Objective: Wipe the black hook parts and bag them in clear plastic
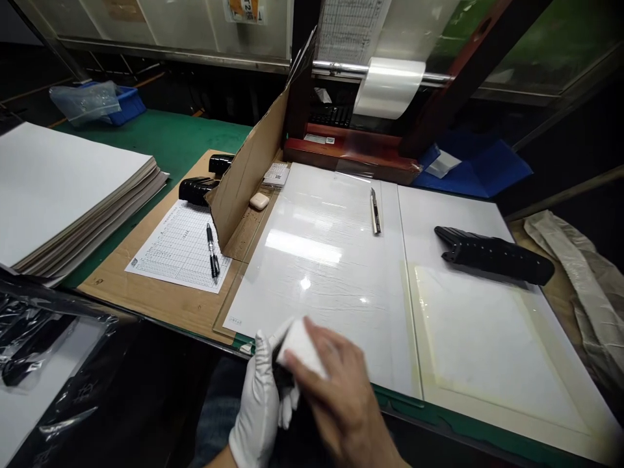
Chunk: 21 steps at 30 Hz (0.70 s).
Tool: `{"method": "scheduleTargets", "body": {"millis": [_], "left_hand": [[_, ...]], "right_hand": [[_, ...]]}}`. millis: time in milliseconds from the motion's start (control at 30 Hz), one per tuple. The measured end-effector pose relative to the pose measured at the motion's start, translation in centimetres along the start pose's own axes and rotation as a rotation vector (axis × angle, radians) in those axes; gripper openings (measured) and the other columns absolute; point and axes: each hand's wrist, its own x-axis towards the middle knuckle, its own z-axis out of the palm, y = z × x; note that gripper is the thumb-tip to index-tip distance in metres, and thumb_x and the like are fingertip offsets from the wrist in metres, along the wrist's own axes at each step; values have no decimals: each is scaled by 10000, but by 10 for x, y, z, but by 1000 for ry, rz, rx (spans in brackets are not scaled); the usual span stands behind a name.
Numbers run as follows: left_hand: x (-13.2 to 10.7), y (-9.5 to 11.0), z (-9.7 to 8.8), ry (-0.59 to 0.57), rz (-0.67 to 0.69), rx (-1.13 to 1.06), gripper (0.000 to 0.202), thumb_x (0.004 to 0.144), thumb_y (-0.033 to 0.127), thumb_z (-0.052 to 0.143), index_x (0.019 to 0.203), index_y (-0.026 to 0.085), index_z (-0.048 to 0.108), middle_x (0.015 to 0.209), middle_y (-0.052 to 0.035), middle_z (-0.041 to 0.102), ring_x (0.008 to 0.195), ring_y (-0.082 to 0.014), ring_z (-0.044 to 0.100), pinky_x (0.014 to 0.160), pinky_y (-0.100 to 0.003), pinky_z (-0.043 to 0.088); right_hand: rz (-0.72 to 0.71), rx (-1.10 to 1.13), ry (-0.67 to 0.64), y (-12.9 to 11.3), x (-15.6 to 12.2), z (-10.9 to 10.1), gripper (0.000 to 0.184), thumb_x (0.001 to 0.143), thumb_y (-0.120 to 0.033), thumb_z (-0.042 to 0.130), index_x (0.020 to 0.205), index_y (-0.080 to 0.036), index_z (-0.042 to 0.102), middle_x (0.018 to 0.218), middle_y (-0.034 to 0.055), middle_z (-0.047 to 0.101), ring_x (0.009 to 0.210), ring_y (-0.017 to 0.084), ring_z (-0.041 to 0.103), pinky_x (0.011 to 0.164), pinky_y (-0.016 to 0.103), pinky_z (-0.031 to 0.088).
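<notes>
White block in right hand, against left hand.

One head-worn view, facing forward and down, close above left hand and right hand

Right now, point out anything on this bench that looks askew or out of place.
The cardboard divider leans tilted instead of standing upright, and a utility knife lies loose on the glossy white sheet. Only the left hand is gloved; the right hand, holding a white pad, is bare.
</notes>
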Motion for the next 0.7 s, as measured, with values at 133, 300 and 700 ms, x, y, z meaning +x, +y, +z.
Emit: {"method": "scheduleTargets", "body": {"millis": [133, 300, 700], "left_hand": [[-4, -2, 2, -7, -165, -84, 811, 910, 780, 358, 1356, 157, 622, 676, -52, 721, 429, -145, 600, 320, -220, 403], [-7, -1, 5, -6, -157, -84, 844, 875, 788, 441, 1425, 159, 560, 494, 29, 591, 347, -123, 494, 335, -214, 382], [-6, -5, 8, -35, -112, -67, 791, 835, 723, 590, 1351, 123, 603, 491, 39, 558, 326, -97, 415, 313, -192, 326]], "right_hand": [[164, -114, 86, -14, -7, 12, 542, 935, -32, 455, 1405, -285, 550, 1546, 161, 428, 1309, 347, 472, 872, 535, 502], [268, -162, 103, -17, -14, 17, 565, 950, -44, 452, 1452, -298, 501, 1564, 156, 404, 1333, 360, 449, 873, 543, 494], [268, -162, 149, -13, -22, 18, 557, 965, -37, 441, 1444, -309, 523, 1574, 161, 389, 1328, 373, 447, 873, 574, 474]]}}
